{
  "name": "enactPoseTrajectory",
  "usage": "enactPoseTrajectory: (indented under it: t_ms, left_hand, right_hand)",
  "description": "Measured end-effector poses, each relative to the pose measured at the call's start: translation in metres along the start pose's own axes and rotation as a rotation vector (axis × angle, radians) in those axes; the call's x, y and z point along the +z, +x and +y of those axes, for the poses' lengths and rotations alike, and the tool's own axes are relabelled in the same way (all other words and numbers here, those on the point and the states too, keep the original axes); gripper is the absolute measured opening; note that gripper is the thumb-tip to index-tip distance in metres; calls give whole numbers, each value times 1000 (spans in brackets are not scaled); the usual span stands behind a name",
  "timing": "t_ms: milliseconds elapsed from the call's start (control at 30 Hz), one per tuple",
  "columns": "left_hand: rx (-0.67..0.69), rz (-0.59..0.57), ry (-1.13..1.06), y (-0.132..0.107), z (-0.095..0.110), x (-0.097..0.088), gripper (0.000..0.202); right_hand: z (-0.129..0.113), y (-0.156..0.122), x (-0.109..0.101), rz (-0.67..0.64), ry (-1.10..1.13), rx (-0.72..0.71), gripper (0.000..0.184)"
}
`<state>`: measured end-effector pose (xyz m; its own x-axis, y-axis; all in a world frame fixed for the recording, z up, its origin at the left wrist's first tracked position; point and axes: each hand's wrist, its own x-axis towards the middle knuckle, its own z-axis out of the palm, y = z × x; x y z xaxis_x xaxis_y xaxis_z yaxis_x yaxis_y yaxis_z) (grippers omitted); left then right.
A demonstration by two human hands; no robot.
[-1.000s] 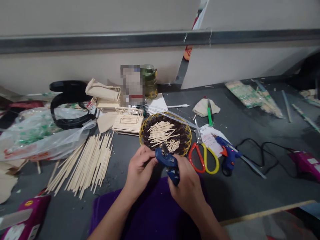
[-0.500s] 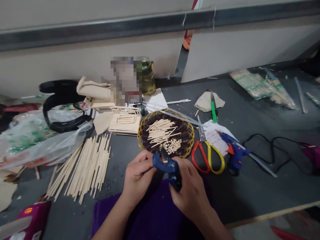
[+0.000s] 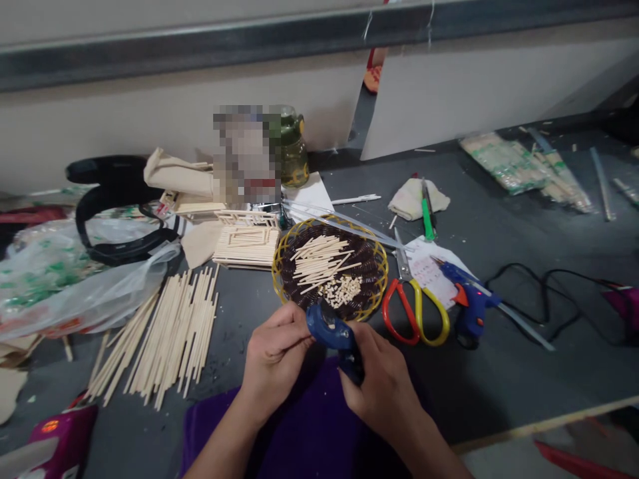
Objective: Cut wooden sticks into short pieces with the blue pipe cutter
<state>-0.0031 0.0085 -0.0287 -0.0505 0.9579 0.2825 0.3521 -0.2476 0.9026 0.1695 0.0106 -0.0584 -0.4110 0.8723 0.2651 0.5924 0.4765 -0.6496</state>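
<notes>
My right hand (image 3: 382, 376) is wrapped round the handles of a blue hand cutter (image 3: 329, 327), which is tilted above the near rim of the basket. A small pale piece of wood shows in the cutter's jaws. My left hand (image 3: 276, 359) is closed in a pinch at the left side of the jaws, its fingertips on a thin wooden stick that is mostly hidden. Just beyond lies a dark woven basket (image 3: 281, 286) with a yellow rim. It holds short sticks (image 3: 319, 263) and tiny cut pieces (image 3: 344, 291).
Long wooden sticks (image 3: 170, 332) lie at left, near a small stick-built model (image 3: 244, 247). Scissors (image 3: 417, 313) with red and yellow handles and a blue glue gun (image 3: 469, 306) lie at right. A green-handled knife (image 3: 427, 213) rests by a cloth (image 3: 409, 198). A bottle (image 3: 293, 150) stands behind.
The cutter has tilted slightly and its upper jaw looks closer to the lower one. Both hands stay in nearly the same place. The view has shifted a little.
</notes>
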Motion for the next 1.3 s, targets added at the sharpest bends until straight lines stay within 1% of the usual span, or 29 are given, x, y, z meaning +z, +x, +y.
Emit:
enactPoseTrajectory:
  t_ms: [167,267,433,533,633,733,867,933,1033,1100,1200,1300]
  left_hand:
    - [-37,-5,9,2,0,0,22]
    - [-35,-3,12,3,-1,0,21]
    - [-62,15,9,4,-4,1,20]
    - [-69,39,-8,4,-5,3,20]
    - [-46,53,-28,4,-8,4,19]
    - [-27,63,-35,3,-11,4,17]
    - [-7,92,-48,0,-11,6,16]
    - [12,106,-46,-1,-9,7,17]
    - [24,108,-20,-3,-5,8,19]
    - [33,106,6,-3,-4,9,20]
    - [54,106,25,-3,-4,10,20]
    - [62,108,25,-2,-6,11,20]
  right_hand:
    - [7,3,2,-26,-36,-22,28]
    - [10,6,4,-40,-48,-40,28]
    - [13,7,7,-33,-72,-58,26]
    - [16,5,10,-22,-84,-72,28]
    - [18,3,13,-9,-101,-78,35]
    - [18,3,13,-17,-117,-57,37]
    - [9,6,4,-109,-130,63,23]
    - [3,7,-2,-125,-151,110,21]
    - [-3,8,-7,-117,-159,105,23]
    - [-3,7,-7,-121,-135,94,20]
    - [1,7,-3,-120,-107,94,14]
    - [7,7,1,-139,-91,98,12]
